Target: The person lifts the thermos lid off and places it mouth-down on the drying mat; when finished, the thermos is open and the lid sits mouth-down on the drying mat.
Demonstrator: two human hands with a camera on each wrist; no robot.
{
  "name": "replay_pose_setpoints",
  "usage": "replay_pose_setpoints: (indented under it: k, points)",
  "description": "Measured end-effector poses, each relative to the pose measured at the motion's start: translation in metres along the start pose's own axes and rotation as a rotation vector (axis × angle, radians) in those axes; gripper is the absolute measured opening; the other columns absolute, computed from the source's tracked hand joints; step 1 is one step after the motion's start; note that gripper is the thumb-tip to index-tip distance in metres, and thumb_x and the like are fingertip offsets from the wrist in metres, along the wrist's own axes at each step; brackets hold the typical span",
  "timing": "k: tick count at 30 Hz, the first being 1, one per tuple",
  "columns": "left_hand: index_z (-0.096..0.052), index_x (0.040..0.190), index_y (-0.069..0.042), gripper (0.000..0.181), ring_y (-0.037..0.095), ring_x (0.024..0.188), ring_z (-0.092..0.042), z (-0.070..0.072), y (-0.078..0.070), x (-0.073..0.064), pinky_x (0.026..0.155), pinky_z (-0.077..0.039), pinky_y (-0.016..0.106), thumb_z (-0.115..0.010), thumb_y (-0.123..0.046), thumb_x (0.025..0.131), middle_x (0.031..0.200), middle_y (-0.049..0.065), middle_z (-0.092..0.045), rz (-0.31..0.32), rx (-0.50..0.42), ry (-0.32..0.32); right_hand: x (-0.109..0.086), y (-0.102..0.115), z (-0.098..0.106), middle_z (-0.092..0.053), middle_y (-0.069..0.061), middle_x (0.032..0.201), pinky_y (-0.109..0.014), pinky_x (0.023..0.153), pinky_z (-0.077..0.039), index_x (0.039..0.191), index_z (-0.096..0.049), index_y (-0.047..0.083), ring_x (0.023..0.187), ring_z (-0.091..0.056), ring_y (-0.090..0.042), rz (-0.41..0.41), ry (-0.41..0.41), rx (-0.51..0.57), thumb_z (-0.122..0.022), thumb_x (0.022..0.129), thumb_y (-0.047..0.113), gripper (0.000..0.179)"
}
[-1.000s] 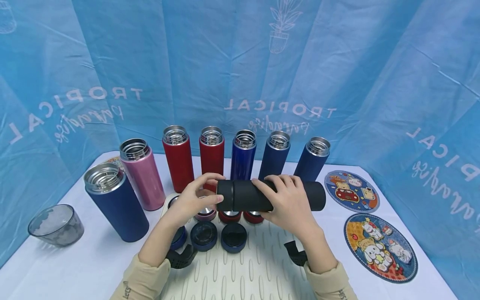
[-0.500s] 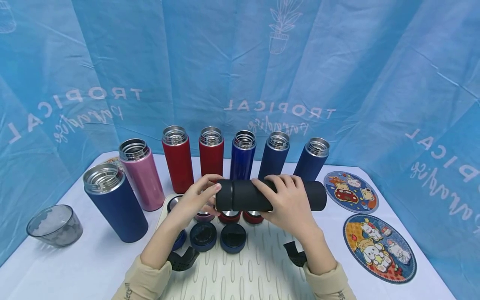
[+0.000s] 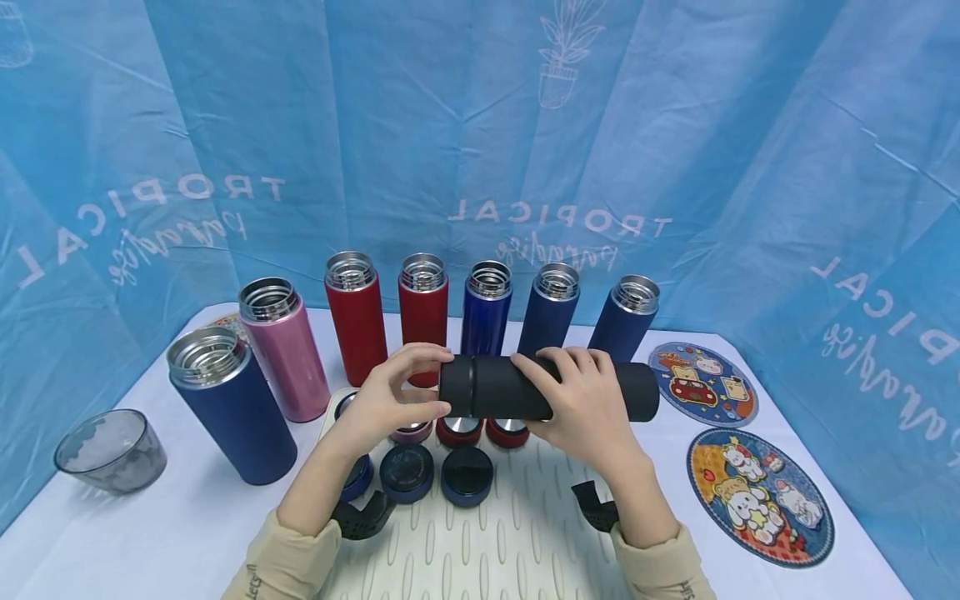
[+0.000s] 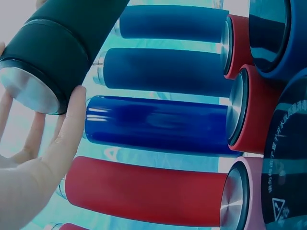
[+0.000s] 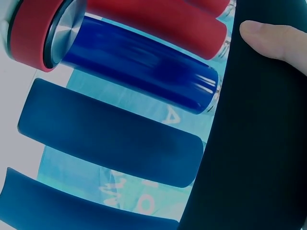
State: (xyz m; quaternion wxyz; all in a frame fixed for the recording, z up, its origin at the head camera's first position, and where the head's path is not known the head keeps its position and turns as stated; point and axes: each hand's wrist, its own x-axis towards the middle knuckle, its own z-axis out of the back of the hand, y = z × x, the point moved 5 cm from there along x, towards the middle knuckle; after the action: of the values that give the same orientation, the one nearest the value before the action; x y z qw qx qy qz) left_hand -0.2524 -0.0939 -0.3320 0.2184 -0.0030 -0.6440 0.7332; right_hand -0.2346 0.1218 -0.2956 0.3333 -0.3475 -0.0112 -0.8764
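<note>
A black thermos bottle (image 3: 498,387) lies level in the air above the lids, its cap (image 3: 455,387) pointing left. My left hand (image 3: 375,404) grips that cap, thumb on the near side and fingers over the far side. The cap's silvery end disc (image 4: 31,88) shows in the left wrist view. Wrapped round the body from above is my right hand (image 3: 585,408); its thumb (image 5: 268,40) presses the black wall in the right wrist view. Below the bottle sit two red lids (image 3: 459,432), a pink lid (image 3: 411,433) and dark blue lids (image 3: 467,477).
Uncapped bottles stand behind: red (image 3: 356,325), glossy blue (image 3: 486,317) and navy (image 3: 550,317). A pink bottle (image 3: 288,358), a wide navy bottle (image 3: 240,417) and a glass bowl (image 3: 112,450) stand left. Round mats (image 3: 761,496) lie right. A ridged mat (image 3: 510,533) lies in front.
My left fingers loosened on the cap half a second ago, then took hold of it again. The bottle has shifted slightly right and up; my right hand keeps its grip.
</note>
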Motion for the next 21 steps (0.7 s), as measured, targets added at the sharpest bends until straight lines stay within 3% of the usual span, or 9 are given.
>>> replay_pose_setpoints:
  k: [6,11,14,17,21]
  points:
    - [-0.049,0.127,-0.019,0.047,0.03,0.109,-0.052,-0.0006,0.0073,0.0016,0.079,-0.053,0.042,-0.066,-0.021,0.084,0.123,0.013,-0.05,0.118,0.015,-0.029,-0.0002,0.0012,0.0004,-0.059,-0.01,0.108,-0.048,0.083,-0.041,0.124,-0.055,0.022,0.094,-0.053,-0.031,0.007,-0.006,-0.003,-0.085,0.055,0.041,0.077]
    - [-0.045,0.13,-0.012,0.045,0.03,0.099,-0.057,-0.0019,0.0102,0.0033,0.073,-0.055,0.038,-0.059,-0.026,0.09,0.122,0.019,-0.047,0.166,-0.016,-0.028,0.0004,0.0018,0.0004,-0.059,-0.01,0.108,-0.048,0.084,-0.041,0.124,-0.056,0.023,0.094,-0.053,-0.031,0.011,-0.011,0.004,-0.085,0.056,0.041,0.076]
    - [-0.039,0.134,-0.013,0.049,0.032,0.104,-0.054,-0.0023,0.0103,0.0034,0.075,-0.055,0.04,-0.056,-0.029,0.091,0.126,0.02,-0.042,0.188,-0.026,-0.01,0.0007,0.0019,0.0003,-0.059,-0.009,0.108,-0.048,0.083,-0.041,0.124,-0.056,0.023,0.093,-0.054,-0.031,0.013,-0.011,0.007,-0.084,0.056,0.04,0.075]
    - [-0.033,0.138,-0.019,0.057,0.032,0.114,-0.047,-0.0021,0.0085,0.0025,0.084,-0.051,0.043,-0.059,-0.028,0.088,0.133,0.015,-0.038,0.172,-0.013,0.01,0.0006,0.0015,-0.0001,-0.059,-0.01,0.108,-0.048,0.083,-0.041,0.124,-0.056,0.023,0.093,-0.054,-0.031,0.008,-0.007,0.005,-0.085,0.056,0.04,0.076]
    - [-0.034,0.136,-0.021,0.071,0.031,0.124,-0.038,-0.003,0.0038,0.0012,0.093,-0.044,0.049,-0.072,-0.013,0.077,0.139,0.009,-0.036,0.072,-0.035,0.036,-0.0001,0.0,-0.0006,-0.059,-0.01,0.108,-0.048,0.083,-0.041,0.124,-0.056,0.022,0.094,-0.054,-0.031,-0.001,-0.004,0.0,-0.085,0.055,0.041,0.077]
